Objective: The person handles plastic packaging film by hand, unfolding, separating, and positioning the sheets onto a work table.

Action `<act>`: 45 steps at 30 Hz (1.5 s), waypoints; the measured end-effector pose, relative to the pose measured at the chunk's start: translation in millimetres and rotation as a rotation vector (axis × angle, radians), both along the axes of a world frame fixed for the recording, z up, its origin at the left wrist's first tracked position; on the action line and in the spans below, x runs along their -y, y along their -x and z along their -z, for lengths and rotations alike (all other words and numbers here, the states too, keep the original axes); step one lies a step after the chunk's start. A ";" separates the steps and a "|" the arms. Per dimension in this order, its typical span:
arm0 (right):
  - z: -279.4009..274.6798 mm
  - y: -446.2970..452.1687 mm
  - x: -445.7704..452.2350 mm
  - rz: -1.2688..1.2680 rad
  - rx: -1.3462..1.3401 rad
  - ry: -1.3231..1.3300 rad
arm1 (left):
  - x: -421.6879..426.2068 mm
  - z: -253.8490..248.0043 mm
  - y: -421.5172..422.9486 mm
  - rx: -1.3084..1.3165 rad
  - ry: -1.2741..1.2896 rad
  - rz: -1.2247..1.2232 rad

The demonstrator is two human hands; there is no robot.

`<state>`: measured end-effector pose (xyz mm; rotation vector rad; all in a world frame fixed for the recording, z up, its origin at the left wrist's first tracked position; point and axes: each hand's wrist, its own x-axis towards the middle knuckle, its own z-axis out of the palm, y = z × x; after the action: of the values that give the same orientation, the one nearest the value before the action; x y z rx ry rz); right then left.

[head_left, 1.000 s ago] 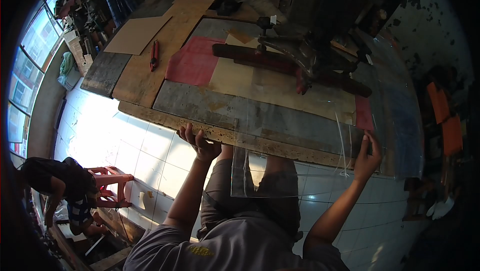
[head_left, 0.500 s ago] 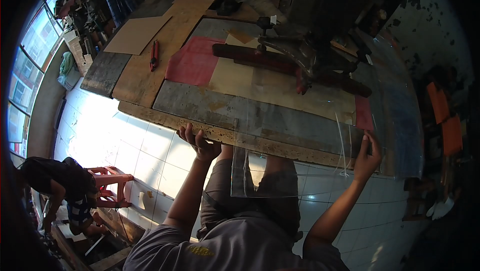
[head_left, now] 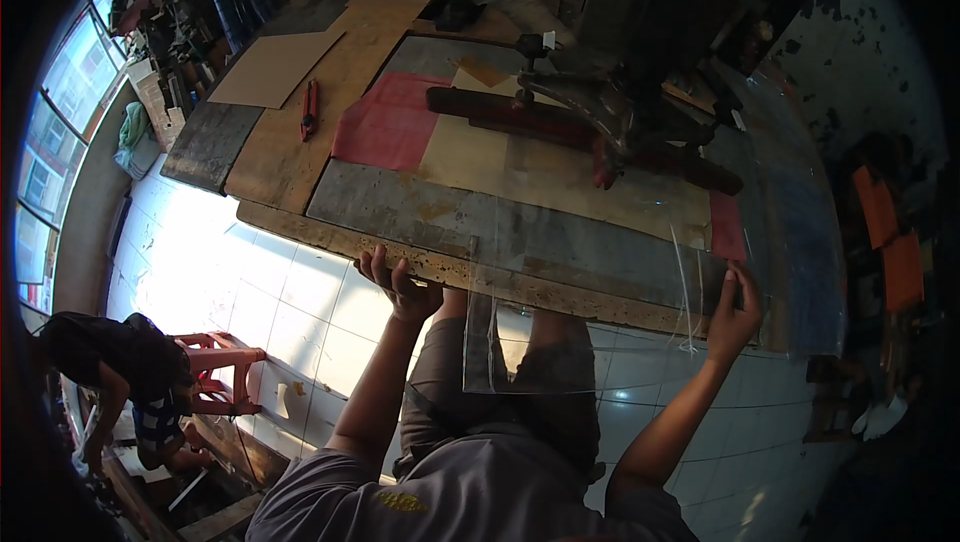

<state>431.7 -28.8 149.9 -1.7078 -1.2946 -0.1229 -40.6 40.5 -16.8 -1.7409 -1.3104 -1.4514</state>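
Note:
A clear plastic sheet (head_left: 545,367) hangs over the front edge of the worktable (head_left: 400,210), partly on its top and partly before my knees. White string-like strands (head_left: 684,287) show near its right side. My right hand (head_left: 737,309) pinches the sheet's right part at the table's front right, thumb and fingers together. At the front edge, left of the sheet, my left hand (head_left: 403,289) rests its fingers, apart and slightly bent, against the board; it holds nothing that I can see. Behind the sheet, a machine's long dark bar (head_left: 510,114) spans a pale strip (head_left: 470,157) with red ends.
A red utility knife (head_left: 310,110) lies beside a brown cardboard sheet (head_left: 273,70) on the left of the table. The machine's dark body (head_left: 650,17) rises at the back. Behind at left, a person (head_left: 115,372) bends beside a red stool (head_left: 222,370). Orange panels (head_left: 890,237) are at right.

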 end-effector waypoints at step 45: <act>-29.4 7.6 -9.7 -0.231 0.166 0.140 | 16.2 -14.5 0.4 0.019 0.091 0.040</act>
<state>424.1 -19.1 179.3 -1.6776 -1.6485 -0.0398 -41.0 24.3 -2.3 -1.8254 -1.3790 -1.4532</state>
